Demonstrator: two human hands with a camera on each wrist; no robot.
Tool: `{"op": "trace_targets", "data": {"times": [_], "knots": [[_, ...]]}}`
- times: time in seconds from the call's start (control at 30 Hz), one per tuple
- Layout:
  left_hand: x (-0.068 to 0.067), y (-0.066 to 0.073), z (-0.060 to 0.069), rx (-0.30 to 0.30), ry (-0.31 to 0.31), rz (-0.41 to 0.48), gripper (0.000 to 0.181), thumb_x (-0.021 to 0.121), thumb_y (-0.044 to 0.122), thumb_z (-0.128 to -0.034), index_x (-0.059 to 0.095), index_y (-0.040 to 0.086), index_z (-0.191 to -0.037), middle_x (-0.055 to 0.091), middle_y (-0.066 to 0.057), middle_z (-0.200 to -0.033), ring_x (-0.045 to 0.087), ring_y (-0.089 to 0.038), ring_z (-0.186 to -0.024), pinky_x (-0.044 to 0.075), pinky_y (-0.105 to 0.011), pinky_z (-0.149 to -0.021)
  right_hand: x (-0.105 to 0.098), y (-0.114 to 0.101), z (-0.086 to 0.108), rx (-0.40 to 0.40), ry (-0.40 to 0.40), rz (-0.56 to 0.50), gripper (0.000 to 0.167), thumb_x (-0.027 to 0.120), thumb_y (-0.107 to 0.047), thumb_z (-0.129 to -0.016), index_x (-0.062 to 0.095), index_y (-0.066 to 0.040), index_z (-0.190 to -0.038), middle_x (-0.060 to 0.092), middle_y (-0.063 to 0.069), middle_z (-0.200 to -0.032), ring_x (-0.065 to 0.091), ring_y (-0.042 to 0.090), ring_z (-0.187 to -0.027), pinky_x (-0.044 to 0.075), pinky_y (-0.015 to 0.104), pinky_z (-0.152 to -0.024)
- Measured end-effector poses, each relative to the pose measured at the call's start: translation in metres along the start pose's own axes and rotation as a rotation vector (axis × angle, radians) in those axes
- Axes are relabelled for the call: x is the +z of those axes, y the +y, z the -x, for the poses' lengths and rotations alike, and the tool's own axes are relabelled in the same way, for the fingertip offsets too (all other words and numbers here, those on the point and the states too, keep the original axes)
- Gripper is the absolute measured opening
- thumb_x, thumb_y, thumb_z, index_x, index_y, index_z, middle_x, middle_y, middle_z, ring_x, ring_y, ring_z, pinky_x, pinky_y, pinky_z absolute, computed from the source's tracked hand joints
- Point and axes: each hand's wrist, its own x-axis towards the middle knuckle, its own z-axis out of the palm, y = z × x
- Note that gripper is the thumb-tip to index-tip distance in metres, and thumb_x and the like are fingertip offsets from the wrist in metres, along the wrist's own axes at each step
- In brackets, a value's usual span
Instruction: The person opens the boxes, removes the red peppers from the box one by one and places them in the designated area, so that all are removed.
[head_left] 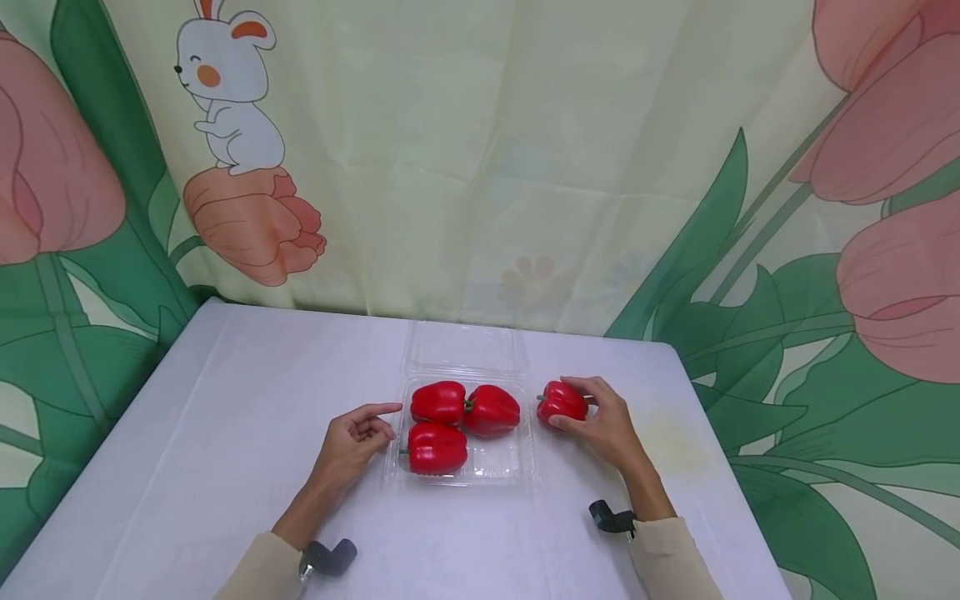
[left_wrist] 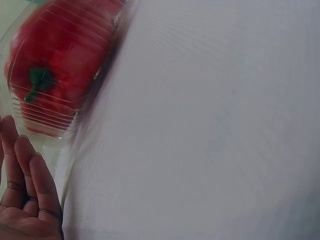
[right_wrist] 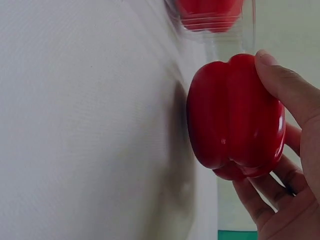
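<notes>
My right hand (head_left: 603, 421) holds a red bell pepper (head_left: 562, 402) between thumb and fingers, just right of the clear plastic container. In the right wrist view the pepper (right_wrist: 235, 117) shows its lobed end, and the thumb (right_wrist: 285, 85) lies along its upper side. Three red bell peppers lie inside the clear container (head_left: 491, 462): one at back left (head_left: 438, 403), one at the right (head_left: 492, 410), one at front left (head_left: 437, 449). Beside the container's left wall is my left hand (head_left: 352, 442), index finger extended, other fingers loosely bent, holding nothing.
The container's clear lid (head_left: 465, 346) lies folded back behind it. A white cloth covers the table (head_left: 225, 467). Behind the table hangs a curtain (head_left: 570, 167) printed with tulips and a rabbit. Each wrist carries a small black camera.
</notes>
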Motion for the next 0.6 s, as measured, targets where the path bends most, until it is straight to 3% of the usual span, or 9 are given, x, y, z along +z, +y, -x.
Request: {"op": "trace_targets", "data": {"times": [0.6], "knots": [[-0.0002, -0.0009, -0.0012, 0.001, -0.004, -0.007, 0.034, 0.072, 0.004, -0.0988, 0.072, 0.011, -0.132, 0.074, -0.019, -0.1, 0.068, -0.016, -0.083, 0.059, -0.016, -0.077, 0.0031, 0.0039, -0.0005, 0.079, -0.023, -0.016, 0.088, 0.096, -0.037, -0.077, 0.054, -0.024, -0.154, 0.056, 0.009, -0.153, 0.054, 0.034, -0.14, 0.059, 0.055, -0.106]]}}
